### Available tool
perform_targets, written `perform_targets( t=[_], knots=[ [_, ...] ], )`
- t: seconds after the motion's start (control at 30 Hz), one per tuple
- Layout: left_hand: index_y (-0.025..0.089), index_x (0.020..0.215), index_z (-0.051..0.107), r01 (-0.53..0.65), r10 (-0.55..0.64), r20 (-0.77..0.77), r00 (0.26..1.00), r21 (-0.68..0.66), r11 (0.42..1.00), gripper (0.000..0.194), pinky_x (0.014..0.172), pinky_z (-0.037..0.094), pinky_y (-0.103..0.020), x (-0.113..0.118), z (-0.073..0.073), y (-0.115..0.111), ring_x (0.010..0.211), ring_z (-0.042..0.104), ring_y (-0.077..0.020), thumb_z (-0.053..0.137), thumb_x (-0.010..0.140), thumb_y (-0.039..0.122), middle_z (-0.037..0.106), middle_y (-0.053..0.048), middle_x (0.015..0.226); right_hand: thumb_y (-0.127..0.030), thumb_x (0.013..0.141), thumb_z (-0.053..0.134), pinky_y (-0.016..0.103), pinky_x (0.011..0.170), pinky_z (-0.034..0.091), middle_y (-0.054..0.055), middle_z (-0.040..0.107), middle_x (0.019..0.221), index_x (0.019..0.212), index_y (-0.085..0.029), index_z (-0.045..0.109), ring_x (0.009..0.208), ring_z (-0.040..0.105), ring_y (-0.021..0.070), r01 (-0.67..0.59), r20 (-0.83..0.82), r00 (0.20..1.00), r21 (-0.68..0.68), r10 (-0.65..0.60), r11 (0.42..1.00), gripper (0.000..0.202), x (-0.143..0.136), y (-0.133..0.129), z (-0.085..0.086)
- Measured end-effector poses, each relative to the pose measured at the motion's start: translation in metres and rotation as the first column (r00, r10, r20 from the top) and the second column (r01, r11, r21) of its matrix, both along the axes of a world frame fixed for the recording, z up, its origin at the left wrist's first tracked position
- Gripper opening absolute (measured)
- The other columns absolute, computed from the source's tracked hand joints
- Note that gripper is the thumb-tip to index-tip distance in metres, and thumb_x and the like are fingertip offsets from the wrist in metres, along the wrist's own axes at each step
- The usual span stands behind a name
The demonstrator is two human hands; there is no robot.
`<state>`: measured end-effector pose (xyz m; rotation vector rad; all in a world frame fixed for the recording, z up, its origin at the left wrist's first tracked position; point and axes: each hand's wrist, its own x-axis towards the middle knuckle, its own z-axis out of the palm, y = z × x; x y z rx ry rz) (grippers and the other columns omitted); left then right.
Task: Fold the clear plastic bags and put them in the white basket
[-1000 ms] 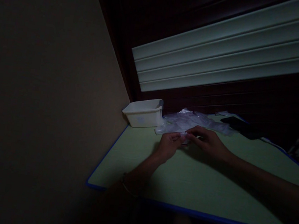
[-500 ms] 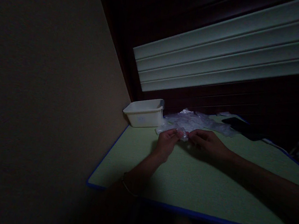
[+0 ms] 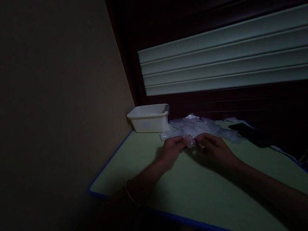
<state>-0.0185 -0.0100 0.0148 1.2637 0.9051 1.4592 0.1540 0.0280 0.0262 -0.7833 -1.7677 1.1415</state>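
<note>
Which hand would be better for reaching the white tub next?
Probably the left hand: it is nearer the white tub, though it pinches a small piece of clear plastic. The right hand is farther off, on the other side of that plastic.

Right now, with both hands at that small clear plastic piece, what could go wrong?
The small clear plastic piece could slip, as the left hand seems to pinch it only by the fingertips. Dropped, it might get lost among the similar-looking plastic pile just behind. The dim scene might also make the right hand misjudge its grip.
</note>
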Motion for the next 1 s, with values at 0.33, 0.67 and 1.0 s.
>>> perform_targets(
  t=[0.33,0.67,1.0],
  knots=[
    [0.013,0.096,0.071,-0.102,0.106,0.05,0.993,-0.079,0.992,0.041,0.073,0.048,-0.028,0.004,0.002,0.0,0.072,0.062,-0.0137,0.082,0.063,0.035,0.07,-0.006,0.081,-0.049,0.079,0.064,0.026,0.054,0.038,0.0,0.059,0.065,0.076,-0.016,0.065,0.056,0.05,0.0123,-0.055,0.05,0.997,-0.048,0.057,0.997,0.033,-0.002,0.0,-0.005],
    [0.011,0.09,0.069,-0.125,0.131,0.062,0.989,-0.094,0.988,0.042,0.07,0.047,-0.025,0.006,-0.001,0.001,0.069,0.061,-0.0111,0.084,0.059,0.034,0.068,-0.005,0.078,-0.054,0.073,0.07,0.026,0.053,0.039,0.001,0.062,0.067,0.081,-0.016,0.066,0.055,0.051,0.0115,-0.073,-0.041,0.997,-0.14,0.068,0.987,0.038,-0.002,0.007,-0.009],
    [0.012,0.081,0.066,-0.144,0.146,0.017,0.989,-0.085,0.986,0.036,0.067,0.044,-0.025,0.006,-0.003,0.001,0.065,0.057,-0.0103,0.083,0.059,0.035,0.065,-0.003,0.074,-0.054,0.077,0.065,0.026,0.051,0.037,-0.001,0.056,0.062,0.077,-0.017,0.064,0.053,0.046,0.0106,-0.061,-0.088,0.995,-0.112,0.051,0.992,0.037,0.0,0.006,-0.006]
  ],
)
